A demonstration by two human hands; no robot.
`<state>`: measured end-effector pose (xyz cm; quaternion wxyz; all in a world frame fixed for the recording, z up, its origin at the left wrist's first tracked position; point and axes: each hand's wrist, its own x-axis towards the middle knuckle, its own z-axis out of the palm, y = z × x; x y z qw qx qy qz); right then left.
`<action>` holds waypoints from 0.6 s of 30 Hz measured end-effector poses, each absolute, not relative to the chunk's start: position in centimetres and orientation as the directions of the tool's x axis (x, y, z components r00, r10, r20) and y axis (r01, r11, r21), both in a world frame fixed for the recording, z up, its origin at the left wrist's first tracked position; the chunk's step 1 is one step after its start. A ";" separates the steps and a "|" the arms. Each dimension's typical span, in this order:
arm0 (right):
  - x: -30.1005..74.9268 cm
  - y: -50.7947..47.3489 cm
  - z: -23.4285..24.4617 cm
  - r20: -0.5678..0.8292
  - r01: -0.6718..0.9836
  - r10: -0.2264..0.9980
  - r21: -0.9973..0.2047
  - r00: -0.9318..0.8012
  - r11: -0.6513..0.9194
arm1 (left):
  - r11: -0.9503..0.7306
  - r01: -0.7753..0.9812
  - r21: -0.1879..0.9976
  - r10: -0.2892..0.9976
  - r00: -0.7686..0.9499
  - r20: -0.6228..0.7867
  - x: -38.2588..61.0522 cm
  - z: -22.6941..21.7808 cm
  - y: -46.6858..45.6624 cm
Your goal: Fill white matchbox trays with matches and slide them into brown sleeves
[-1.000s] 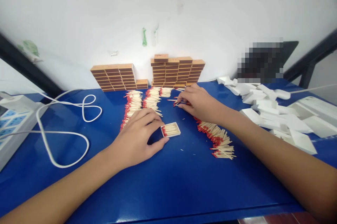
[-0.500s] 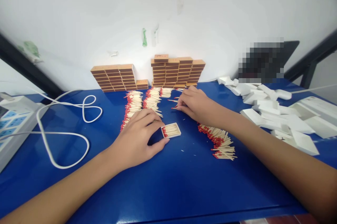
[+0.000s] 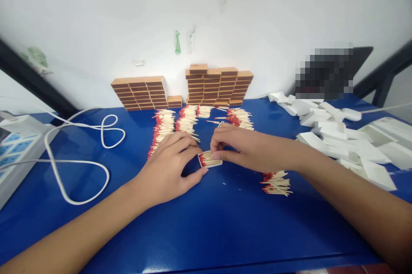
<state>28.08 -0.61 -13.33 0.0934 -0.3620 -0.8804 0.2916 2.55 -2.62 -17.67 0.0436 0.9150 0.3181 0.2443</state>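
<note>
A small white matchbox tray holding a row of red-tipped matches lies on the blue table. My left hand rests at its left end, with thumb and forefinger at the two corners there. My right hand is over the tray's right side, thumb and fingertips pinched together at the matches; the fingers partly hide the pinched match. Loose matches lie just beyond my right hand, by a heap of matches. Another heap sits right of and nearer than the tray, partly covered by my right arm.
Two long match piles lie beyond my left hand. Stacked brown matchboxes stand against the wall. White empty trays are heaped at right. A white cable and a power strip are at left.
My right hand has come toward me from the loose matches to the tray, uncovering the far right heap. My left hand has stayed at the tray.
</note>
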 end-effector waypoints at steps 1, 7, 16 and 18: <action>27.9 -0.9 -13.4 -0.048 0.578 0.682 -0.577 -0.730 0.577 | -0.794 0.561 0.235 0.603 0.677 0.422 2.5 -17.7 -2.6; 26.9 -1.4 -13.7 -0.014 0.586 0.677 -0.514 -0.736 0.626 | -0.796 0.559 0.232 0.600 0.679 0.422 2.5 -17.7 -2.7; 27.9 -0.1 -13.8 0.080 0.661 0.749 -0.417 -0.657 0.624 | -0.797 0.559 0.229 0.599 0.680 0.424 2.6 -17.7 -2.6; 28.7 0.9 -13.9 0.161 0.731 0.797 -0.324 -0.583 0.600 | -0.796 0.560 0.230 0.599 0.678 0.426 2.6 -17.6 -2.6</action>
